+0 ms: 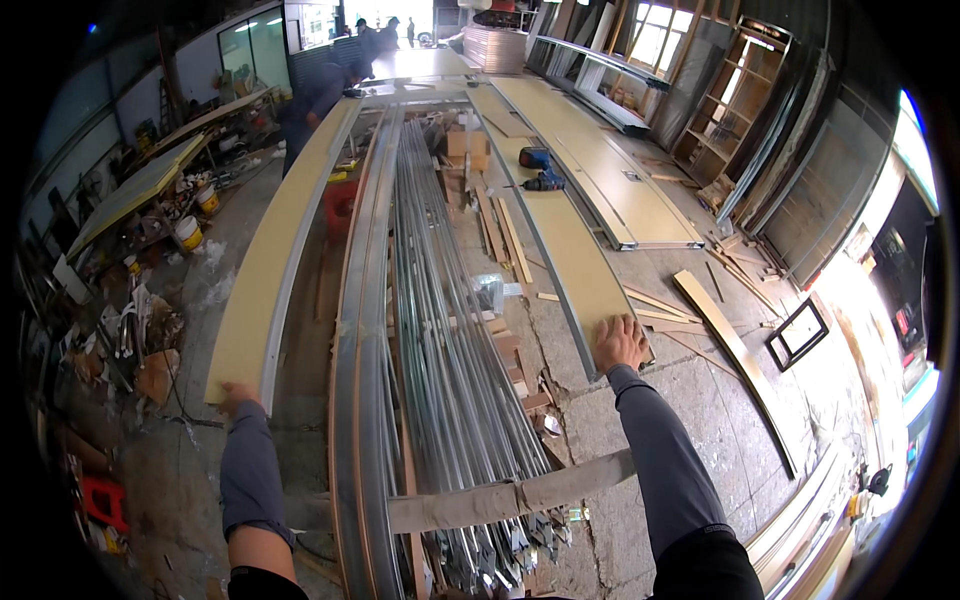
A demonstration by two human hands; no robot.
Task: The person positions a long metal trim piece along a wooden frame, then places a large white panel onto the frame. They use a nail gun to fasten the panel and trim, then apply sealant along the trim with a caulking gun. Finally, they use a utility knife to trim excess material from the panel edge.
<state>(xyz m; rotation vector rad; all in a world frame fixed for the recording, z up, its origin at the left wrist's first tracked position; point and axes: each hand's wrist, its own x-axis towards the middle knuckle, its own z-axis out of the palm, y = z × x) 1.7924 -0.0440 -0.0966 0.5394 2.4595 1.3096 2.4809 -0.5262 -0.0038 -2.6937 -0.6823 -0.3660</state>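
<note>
A long pale-yellow panel with metal edging runs away from me on the left. My left hand is closed on its near end, thumb side on top and the other fingers mostly hidden. On the right lies a second long, narrow yellow panel, roughly parallel to the first. Over its near end my right hand is curled, fingers bent on the upper face and edge. A blue-and-black cordless drill rests farther up this right panel. Between the panels, low down, lies a bundle of long thin metal channels.
A wrapped crossbar spans the near side over the channels. Wider yellow panels lie to the right. A dark rectangular frame and wood strips sit on the floor. A person in dark clothes stands by the left panel's far end.
</note>
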